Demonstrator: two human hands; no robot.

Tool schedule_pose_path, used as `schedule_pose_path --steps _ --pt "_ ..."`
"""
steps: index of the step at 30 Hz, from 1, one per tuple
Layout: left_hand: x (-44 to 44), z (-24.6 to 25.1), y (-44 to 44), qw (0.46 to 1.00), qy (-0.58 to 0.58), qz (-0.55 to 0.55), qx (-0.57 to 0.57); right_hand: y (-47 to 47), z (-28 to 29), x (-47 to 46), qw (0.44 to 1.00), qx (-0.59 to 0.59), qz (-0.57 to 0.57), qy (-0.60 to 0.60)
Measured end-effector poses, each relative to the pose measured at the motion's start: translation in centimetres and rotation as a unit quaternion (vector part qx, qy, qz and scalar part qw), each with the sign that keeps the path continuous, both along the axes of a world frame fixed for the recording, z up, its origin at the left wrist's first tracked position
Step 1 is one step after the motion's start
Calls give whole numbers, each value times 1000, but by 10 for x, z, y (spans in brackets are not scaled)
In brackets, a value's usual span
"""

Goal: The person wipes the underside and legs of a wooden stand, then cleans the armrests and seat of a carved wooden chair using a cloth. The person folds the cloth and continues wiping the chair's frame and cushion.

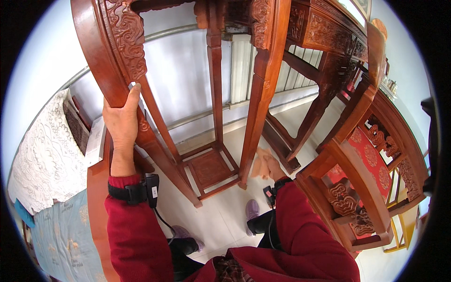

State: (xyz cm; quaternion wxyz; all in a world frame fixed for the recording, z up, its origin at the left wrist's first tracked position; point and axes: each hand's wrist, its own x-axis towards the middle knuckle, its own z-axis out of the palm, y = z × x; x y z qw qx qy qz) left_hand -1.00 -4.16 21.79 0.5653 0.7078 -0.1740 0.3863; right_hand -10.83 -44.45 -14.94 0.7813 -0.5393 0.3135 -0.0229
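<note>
A tall carved wooden stand [264, 88] with slender legs and a low panelled shelf [209, 167] stands upright before me. My left hand [121, 121] grips its upper left side, thumb just under the carved scrollwork apron [128, 38]; the fingers are hidden behind the wood. Low at the right, my right hand [275, 165] holds what looks like a crumpled tan cloth [260, 165] beside the lower part of the front right leg [252, 141]. That area is blurred, so whether the cloth touches the leg cannot be made out.
To the right stand a carved wooden armchair [341, 197] with a red patterned cushion [370, 158] and a carved table [324, 28]. A bed with a blue sheet [67, 229] and white patterned cover [42, 155] lies left. Behind the stand, a pipe [190, 121] and white radiator [241, 70] line the wall.
</note>
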Motion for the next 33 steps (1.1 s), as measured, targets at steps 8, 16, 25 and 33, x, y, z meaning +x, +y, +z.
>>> schedule_pose_path --steps 8,16,25,33 --pt "2 -2 1 1000 -5 5 0 9 21 48 997 45 29 -47" --pt "13 -13 4 997 29 71 -6 17 -50 51 992 119 27 -16" --pt "35 -21 36 991 -26 105 73 11 -160 62 986 157 39 -31" --pt "36 -23 48 996 13 41 -77 10 -218 68 974 124 -8 190"
